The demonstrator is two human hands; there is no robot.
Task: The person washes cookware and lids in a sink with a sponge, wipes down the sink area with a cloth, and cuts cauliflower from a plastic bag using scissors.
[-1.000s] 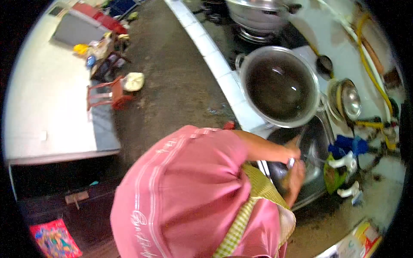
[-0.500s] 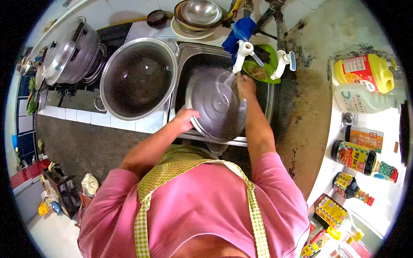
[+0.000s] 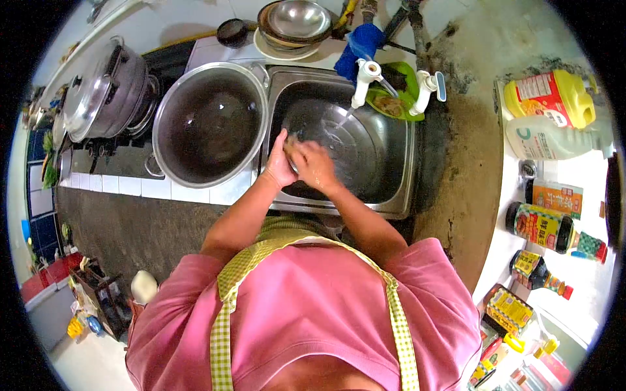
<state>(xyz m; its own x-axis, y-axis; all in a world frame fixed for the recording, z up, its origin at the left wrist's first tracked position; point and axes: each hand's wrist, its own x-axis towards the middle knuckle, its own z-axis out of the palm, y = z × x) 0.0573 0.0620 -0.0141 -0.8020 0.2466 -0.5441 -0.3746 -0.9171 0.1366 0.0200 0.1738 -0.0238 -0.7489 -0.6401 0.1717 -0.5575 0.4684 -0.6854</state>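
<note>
Both hands meet over the left side of the steel sink (image 3: 405, 189). My left hand (image 3: 280, 168) is closed, its fingers pointing up, around a thin pale edge I cannot make out. My right hand (image 3: 313, 166), blurred, presses against it with a small brownish scrubbing pad (image 3: 291, 146) showing at the fingertips. Below, water runs from the white tap (image 3: 366, 81) onto a dark, wet round surface (image 3: 355, 153) with ring lines. Whether that is a metal lid or the sink floor I cannot tell.
Left of the sink stands a wide metal pot (image 3: 208, 124) of dark liquid; beyond it, a lidded pot (image 3: 104, 91) on the stove. Stacked bowls (image 3: 300, 23) and a green basket (image 3: 411, 98) sit behind. Bottles, including a yellow jug (image 3: 551, 98), line the right ledge.
The round ringed metal piece no longer shows as a pale tilted disc held across the sink. My right hand has moved left from under the tap to meet my left hand.
</note>
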